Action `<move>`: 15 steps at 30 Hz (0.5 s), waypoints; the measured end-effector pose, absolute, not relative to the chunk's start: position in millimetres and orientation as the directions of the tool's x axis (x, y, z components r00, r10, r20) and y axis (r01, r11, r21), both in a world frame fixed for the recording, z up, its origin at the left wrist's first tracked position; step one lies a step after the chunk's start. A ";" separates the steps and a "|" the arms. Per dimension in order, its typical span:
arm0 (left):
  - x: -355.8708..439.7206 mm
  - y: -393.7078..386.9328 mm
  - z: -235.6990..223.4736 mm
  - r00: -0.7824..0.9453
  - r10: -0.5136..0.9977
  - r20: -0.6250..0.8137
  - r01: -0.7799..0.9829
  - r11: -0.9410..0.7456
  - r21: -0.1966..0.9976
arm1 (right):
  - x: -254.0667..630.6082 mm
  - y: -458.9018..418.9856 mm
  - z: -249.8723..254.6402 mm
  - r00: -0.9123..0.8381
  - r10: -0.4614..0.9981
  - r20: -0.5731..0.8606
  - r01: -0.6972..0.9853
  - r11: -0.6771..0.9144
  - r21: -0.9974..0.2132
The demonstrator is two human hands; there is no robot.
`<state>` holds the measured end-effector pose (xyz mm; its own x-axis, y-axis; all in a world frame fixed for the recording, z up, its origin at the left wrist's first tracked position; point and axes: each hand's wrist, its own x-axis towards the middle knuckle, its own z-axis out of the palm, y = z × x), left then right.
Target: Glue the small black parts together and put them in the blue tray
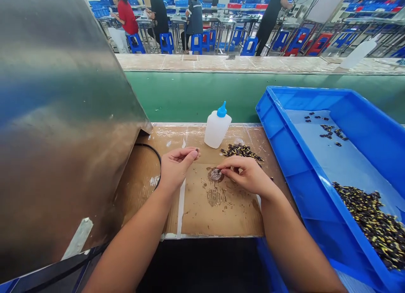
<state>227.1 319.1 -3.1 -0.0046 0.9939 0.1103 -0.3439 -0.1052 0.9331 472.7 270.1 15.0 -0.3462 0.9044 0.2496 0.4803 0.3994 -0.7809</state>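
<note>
My left hand [179, 164] is raised above the cardboard, thumb and forefinger pinched on a small dark piece [198, 150] that barely shows. Over the cardboard sheet [202, 221], my right hand [247, 174] is closed in a pinch, its fingertips at a clear, wet-looking round blob [215, 174]. What those fingertips hold is mostly hidden. Behind the hands stands a white squeeze bottle [217, 128] with a blue nozzle cap. A pile of small black and yellow pieces [240, 151] lies just beyond my right hand. Wet streaks [216, 197] mark the cardboard nearer to me.
A large blue crate [284, 158] on the right holds many black and yellow pieces [373, 221]. A metal housing [63, 115] rises on the left, with a black cable [155, 151] beside it. A green strip [190, 92] runs behind the table. Several people sit or stand farther back.
</note>
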 end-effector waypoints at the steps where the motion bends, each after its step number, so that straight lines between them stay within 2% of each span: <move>1: 227.0 318.9 -3.1 -0.002 0.994 0.112 -0.346 -0.106 0.932 | 472.9 270.1 14.7 -0.336 0.909 0.248 0.497 0.395 -0.773; 8: 226.9 318.1 -3.4 0.017 0.991 0.131 -0.312 -0.119 0.943 | 472.2 269.1 15.1 -0.312 0.915 0.256 0.568 0.396 -0.722; 15: 226.8 318.3 -1.8 0.018 0.990 0.141 -0.280 -0.130 0.951 | 471.2 266.2 18.8 -0.273 0.940 0.202 0.617 0.333 -0.713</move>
<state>226.8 318.3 -1.8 0.0183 0.9898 0.1410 -0.2800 -0.1303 0.9511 471.2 266.2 18.8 -0.2730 0.9405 0.2025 0.6169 0.3326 -0.7133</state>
